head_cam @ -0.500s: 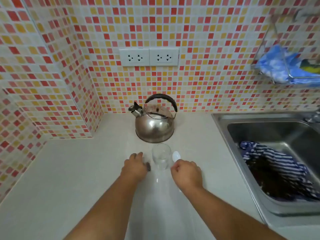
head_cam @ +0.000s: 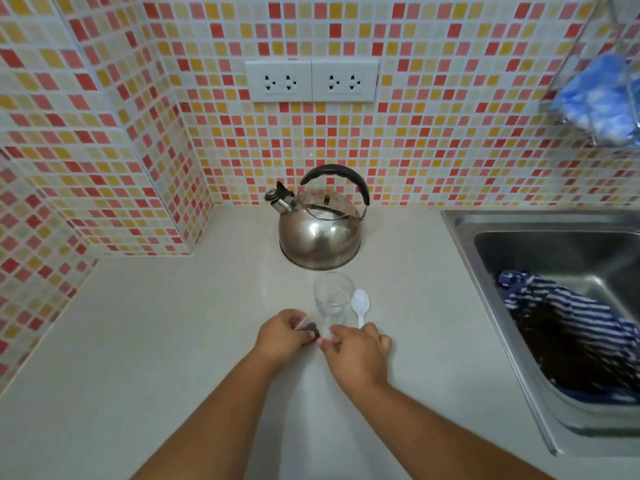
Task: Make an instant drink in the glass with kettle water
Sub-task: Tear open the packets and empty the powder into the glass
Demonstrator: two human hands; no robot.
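Early stage: glass point(head_cam: 332, 299) stands upright at centre of the surface point(head_cam: 138, 341), looks empty, no powder or water in it yet. Left hand point(head_cam: 282, 336) and right hand point(head_cam: 356, 353) sit at the glass's 6 o'clock, fingers of both pinching a small clear sachet point(head_cam: 310, 329) with dark powder, apparently opening it. Spoon point(head_cam: 361, 304) lies just at the glass's 3 o'clock, unused. Kettle point(head_cam: 320, 226) at 12 o'clock, lid on, contents unseen. Left: tip powder, pour, stir. Sink point(head_cam: 460, 230) at 3 o'clock holds a striped cloth point(head_cam: 571, 327).
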